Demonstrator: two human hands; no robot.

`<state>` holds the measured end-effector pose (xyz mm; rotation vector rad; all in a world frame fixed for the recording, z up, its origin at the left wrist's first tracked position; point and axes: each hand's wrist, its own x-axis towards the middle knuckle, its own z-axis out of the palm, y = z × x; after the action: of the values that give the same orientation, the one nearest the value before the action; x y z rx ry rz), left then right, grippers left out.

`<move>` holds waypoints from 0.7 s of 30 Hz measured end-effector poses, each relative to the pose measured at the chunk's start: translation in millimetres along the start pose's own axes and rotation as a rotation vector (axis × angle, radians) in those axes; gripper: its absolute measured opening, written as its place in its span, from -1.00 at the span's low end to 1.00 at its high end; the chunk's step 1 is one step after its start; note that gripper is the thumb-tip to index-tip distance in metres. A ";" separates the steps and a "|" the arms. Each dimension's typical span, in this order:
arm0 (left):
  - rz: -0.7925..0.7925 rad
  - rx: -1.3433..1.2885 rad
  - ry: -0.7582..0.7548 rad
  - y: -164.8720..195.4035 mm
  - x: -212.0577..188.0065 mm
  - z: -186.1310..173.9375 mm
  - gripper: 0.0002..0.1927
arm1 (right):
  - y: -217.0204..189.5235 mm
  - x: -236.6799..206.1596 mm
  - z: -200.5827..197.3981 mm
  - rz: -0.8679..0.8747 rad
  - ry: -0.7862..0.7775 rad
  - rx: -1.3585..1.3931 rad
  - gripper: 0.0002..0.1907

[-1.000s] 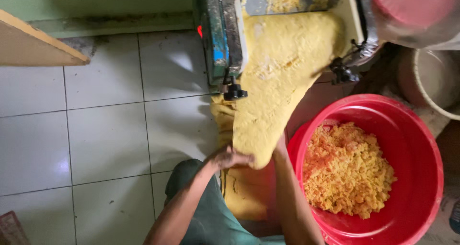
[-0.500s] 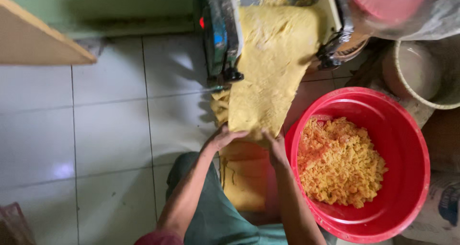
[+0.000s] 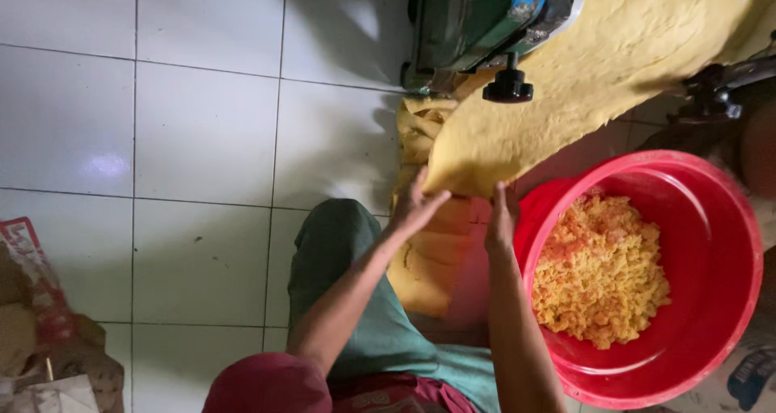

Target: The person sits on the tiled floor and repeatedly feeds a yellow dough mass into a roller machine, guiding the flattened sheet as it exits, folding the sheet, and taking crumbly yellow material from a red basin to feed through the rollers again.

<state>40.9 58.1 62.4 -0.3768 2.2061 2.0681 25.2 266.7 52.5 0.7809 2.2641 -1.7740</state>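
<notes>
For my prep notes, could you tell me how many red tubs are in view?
1. The red tub sits on the floor at lower right, holding yellow crumbs, beside the right hand. Others may lie outside the frame.

Left hand [image 3: 416,207] and right hand [image 3: 501,219] touch lower edge of yellow dough sheet [image 3: 582,82]; red basin [image 3: 727,243] of crumbs right of right hand.
</notes>
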 end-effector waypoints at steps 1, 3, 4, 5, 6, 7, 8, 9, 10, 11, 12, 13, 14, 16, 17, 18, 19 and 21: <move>0.032 0.034 0.018 -11.8 3.2 -8.6 -0.24 | -0.8 -1.2 4.5 -0.046 -0.018 -0.102 -0.25; 0.099 0.104 0.051 -34.0 10.6 -25.8 -0.34 | 2.9 -3.7 13.1 -0.147 0.018 -0.208 -0.27; 0.037 0.000 0.095 -42.6 14.7 -32.8 -0.37 | 6.5 -3.8 16.9 -0.210 0.036 -0.256 -0.25; -0.018 -0.103 0.139 -49.1 22.3 -38.9 -0.40 | 11.0 -3.9 19.8 -0.215 0.068 -0.275 -0.25; -0.075 -0.208 0.181 -53.7 31.1 -43.6 -0.43 | 17.3 -6.5 22.0 -0.217 0.099 -0.294 -0.24; -0.050 -0.193 0.242 -57.1 42.3 -48.6 -0.46 | 23.8 -10.8 23.4 -0.212 0.129 -0.317 -0.24; -0.031 -0.177 0.301 -58.8 55.9 -53.1 -0.49 | 31.3 -18.2 24.1 -0.193 0.140 -0.260 -0.29; -0.012 -0.164 0.362 -58.0 71.2 -52.6 -0.53 | 39.4 -27.0 23.4 -0.175 0.151 -0.206 -0.32; -0.022 -0.267 0.363 -55.0 89.0 -48.8 -0.47 | 47.0 -33.9 21.4 -0.159 0.161 -0.154 -0.35; -0.033 -0.370 0.365 -50.9 107.0 -44.2 -0.41 | 60.0 -46.4 16.7 -0.146 0.123 -0.188 -0.33; -0.046 -0.473 0.367 -48.9 121.1 -39.2 -0.35 | 70.4 -65.6 11.2 -0.131 0.084 -0.224 -0.30; -0.092 -0.251 0.401 -47.6 131.7 -31.5 -0.35 | 78.9 -81.5 3.8 -0.136 0.042 -0.166 -0.31; -0.133 -0.026 0.428 -43.2 142.5 -23.4 -0.35 | 86.7 -96.9 -2.5 -0.141 0.003 -0.105 -0.31; -0.289 0.211 0.412 -34.9 159.9 -13.4 -0.32 | 98.3 -117.8 -12.7 -0.070 -0.056 -0.095 -0.27; -0.368 0.199 0.373 -31.9 163.6 -8.7 -0.33 | 102.9 -128.6 -16.2 -0.030 -0.087 -0.087 -0.25; -0.418 0.142 0.318 -30.0 166.5 -7.0 -0.34 | 106.3 -138.1 -20.0 -0.021 -0.089 -0.114 -0.24; -0.432 0.025 0.253 -29.1 166.7 -4.8 -0.35 | 108.7 -143.7 -21.7 -0.021 -0.092 -0.138 -0.24; -0.457 -0.196 0.142 -30.5 163.9 -4.9 -0.37 | 112.1 -151.4 -22.3 -0.009 -0.106 -0.143 -0.25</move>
<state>-109.3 32.9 -5.5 -0.9699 1.7633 2.0444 213.2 260.2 28.2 0.6358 2.2969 -1.5951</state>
